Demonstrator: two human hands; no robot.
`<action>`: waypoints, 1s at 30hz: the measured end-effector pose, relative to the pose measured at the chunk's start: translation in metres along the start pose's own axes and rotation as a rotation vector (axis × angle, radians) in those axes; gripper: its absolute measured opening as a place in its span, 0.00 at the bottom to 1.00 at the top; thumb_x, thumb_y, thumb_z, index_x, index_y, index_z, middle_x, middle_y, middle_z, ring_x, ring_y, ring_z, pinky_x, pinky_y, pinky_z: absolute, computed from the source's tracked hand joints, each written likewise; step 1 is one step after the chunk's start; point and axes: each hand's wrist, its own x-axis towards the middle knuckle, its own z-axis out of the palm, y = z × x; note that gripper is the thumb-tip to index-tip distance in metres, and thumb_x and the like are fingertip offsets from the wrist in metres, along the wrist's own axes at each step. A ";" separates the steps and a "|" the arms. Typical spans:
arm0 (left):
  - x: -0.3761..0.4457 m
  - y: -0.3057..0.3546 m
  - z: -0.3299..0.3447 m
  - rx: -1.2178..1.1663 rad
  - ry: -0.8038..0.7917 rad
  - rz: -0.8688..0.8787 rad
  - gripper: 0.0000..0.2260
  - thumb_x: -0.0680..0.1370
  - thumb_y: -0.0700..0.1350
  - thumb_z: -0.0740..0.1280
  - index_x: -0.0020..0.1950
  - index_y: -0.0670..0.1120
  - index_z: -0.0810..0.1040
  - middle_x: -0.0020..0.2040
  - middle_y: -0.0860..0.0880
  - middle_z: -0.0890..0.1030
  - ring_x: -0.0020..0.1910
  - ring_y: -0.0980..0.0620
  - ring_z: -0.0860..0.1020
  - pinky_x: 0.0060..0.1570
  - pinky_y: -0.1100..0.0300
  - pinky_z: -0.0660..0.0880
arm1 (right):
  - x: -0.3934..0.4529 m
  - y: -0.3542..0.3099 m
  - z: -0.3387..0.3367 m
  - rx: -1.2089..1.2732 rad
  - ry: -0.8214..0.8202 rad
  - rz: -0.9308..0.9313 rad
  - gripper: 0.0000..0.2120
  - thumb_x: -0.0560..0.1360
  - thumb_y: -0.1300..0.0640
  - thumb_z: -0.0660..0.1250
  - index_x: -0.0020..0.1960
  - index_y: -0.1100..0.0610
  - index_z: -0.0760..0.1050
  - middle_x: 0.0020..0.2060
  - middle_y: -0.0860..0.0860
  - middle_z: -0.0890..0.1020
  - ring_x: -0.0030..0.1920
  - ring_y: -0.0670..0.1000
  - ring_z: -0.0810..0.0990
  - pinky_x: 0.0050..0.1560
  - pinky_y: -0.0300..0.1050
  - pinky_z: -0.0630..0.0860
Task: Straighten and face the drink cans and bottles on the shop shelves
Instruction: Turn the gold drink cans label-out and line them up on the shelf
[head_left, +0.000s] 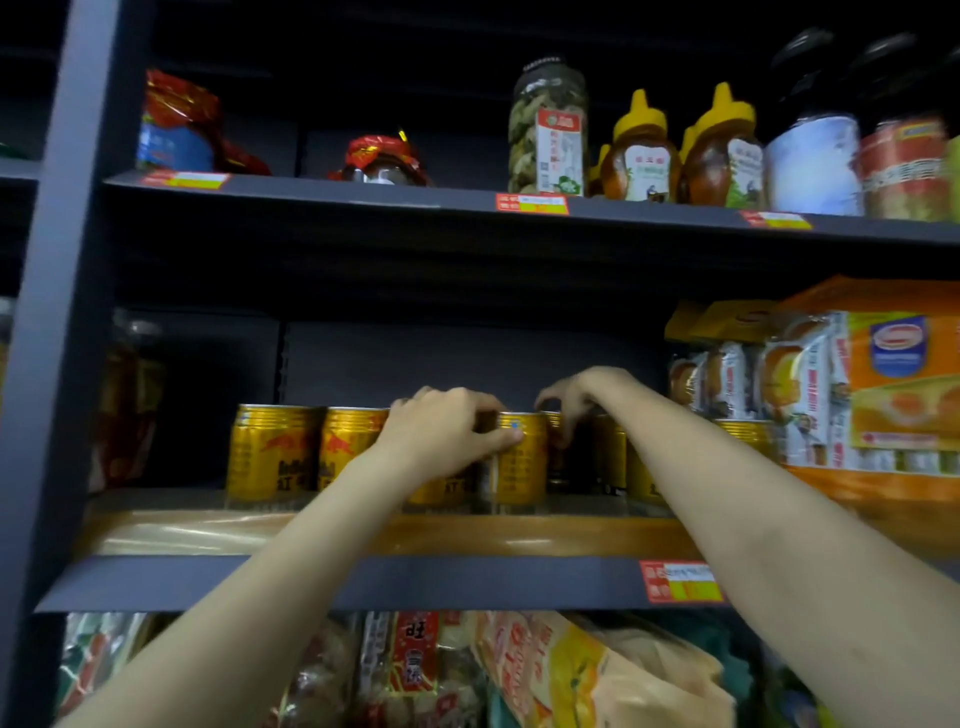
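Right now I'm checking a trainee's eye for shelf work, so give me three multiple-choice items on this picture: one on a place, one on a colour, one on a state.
1. Where do the gold cans stand?
A. top shelf
B. middle shelf
C. floor

2. What colour are the caps of the honey bottles?
A. yellow
B. blue
C. white

3. What is the left hand doing?
A. hanging idle
B. gripping a can
C. holding a bag

Answers:
1 B, the cans sit on the middle shelf, below the jars.
2 A, both caps are yellow.
3 B, its fingers and thumb curl round a can in the front row.
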 end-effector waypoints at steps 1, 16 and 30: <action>0.000 0.000 0.000 -0.003 0.000 -0.001 0.24 0.75 0.64 0.59 0.68 0.56 0.69 0.66 0.49 0.74 0.67 0.45 0.67 0.65 0.46 0.64 | -0.002 0.002 0.001 0.055 0.074 -0.014 0.27 0.71 0.55 0.73 0.68 0.52 0.70 0.68 0.54 0.71 0.60 0.56 0.75 0.55 0.50 0.76; -0.004 0.001 0.004 0.101 0.073 0.041 0.24 0.76 0.64 0.55 0.68 0.55 0.68 0.64 0.50 0.74 0.66 0.45 0.67 0.63 0.47 0.65 | -0.067 0.021 -0.010 0.236 0.292 -0.226 0.05 0.72 0.62 0.71 0.38 0.54 0.79 0.40 0.49 0.82 0.45 0.48 0.81 0.45 0.40 0.77; -0.006 -0.001 0.003 0.103 0.059 0.046 0.22 0.77 0.63 0.55 0.68 0.54 0.68 0.65 0.48 0.73 0.67 0.44 0.65 0.65 0.46 0.62 | -0.110 0.011 0.009 0.400 0.169 -0.226 0.28 0.69 0.48 0.74 0.66 0.50 0.67 0.61 0.53 0.75 0.57 0.52 0.76 0.57 0.47 0.72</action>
